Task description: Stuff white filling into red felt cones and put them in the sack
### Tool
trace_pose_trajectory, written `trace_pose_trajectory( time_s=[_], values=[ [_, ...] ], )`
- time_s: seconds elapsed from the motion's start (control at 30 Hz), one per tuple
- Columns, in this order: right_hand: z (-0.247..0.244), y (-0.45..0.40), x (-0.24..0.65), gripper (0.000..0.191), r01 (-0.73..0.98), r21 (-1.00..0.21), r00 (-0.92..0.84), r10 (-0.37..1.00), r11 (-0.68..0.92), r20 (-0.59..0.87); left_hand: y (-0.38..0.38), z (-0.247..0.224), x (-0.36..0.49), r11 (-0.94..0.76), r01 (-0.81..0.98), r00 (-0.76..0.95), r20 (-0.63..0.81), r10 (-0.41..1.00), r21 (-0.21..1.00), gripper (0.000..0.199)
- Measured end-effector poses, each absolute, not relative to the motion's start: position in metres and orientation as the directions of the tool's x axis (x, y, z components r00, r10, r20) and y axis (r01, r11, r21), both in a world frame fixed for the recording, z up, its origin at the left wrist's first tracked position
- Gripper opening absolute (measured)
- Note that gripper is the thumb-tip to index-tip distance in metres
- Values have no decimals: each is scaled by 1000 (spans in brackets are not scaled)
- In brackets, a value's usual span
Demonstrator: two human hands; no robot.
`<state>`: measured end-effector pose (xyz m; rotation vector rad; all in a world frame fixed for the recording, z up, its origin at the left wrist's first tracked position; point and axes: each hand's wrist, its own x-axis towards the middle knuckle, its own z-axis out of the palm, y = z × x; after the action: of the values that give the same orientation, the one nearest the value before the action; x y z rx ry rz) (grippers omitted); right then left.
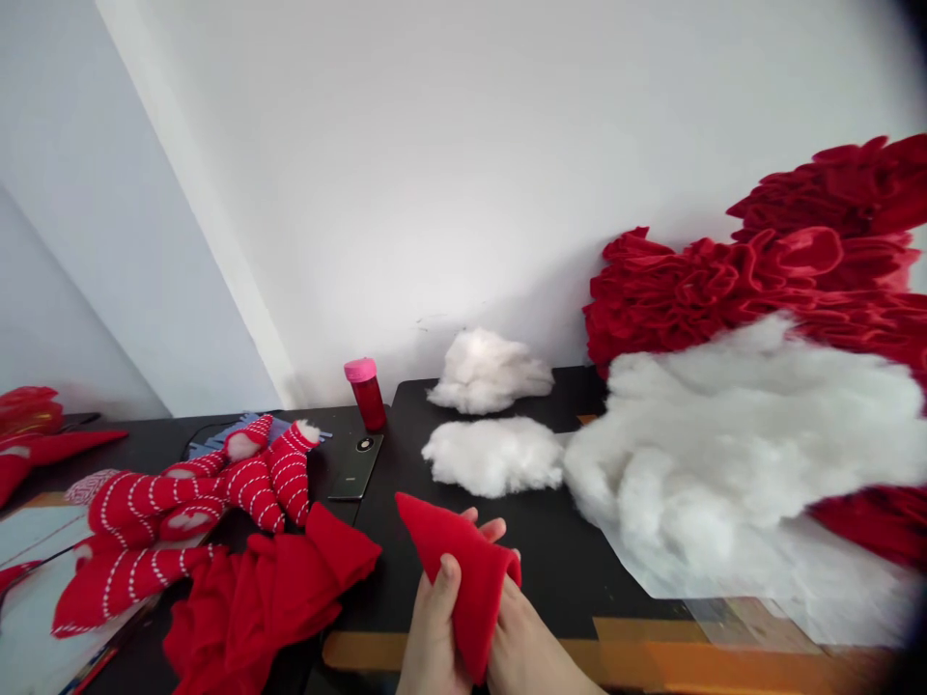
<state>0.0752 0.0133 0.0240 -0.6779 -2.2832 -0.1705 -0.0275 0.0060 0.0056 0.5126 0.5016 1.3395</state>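
A red felt cone is held near the table's front edge, its tip pointing up and to the left. My left hand grips it from the left, thumb across its front and some fingertips showing behind it. My right hand is at the cone's open lower right end, its fingers mostly hidden in or behind the felt. Beyond the hands lie two white stuffing tufts, a nearer one and a farther one.
A large stuffing heap lies at right before piled red fabric. Left are red cloth pieces, striped stuffed pieces, a phone and a pink-lidded bottle. A wall stands behind.
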Motion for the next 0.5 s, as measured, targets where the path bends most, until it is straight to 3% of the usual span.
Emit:
trace_pose_trajectory(
  time_s=[0.17, 0.33, 0.5],
  values=[
    [35, 11, 76, 45, 440, -130, -636, 411, 888, 653, 1, 7, -25, 207, -814, 232, -22, 972, 543, 43],
    [23, 10, 82, 45, 440, -5, -750, 370, 898, 548, -3, 8, -30, 252, -736, 307, -23, 952, 628, 48],
    [-5, 14, 97, 56, 484, -75, -600, 393, 872, 697, 4, 10, -28, 240, -781, 226, -97, 969, 577, 57]
  ],
)
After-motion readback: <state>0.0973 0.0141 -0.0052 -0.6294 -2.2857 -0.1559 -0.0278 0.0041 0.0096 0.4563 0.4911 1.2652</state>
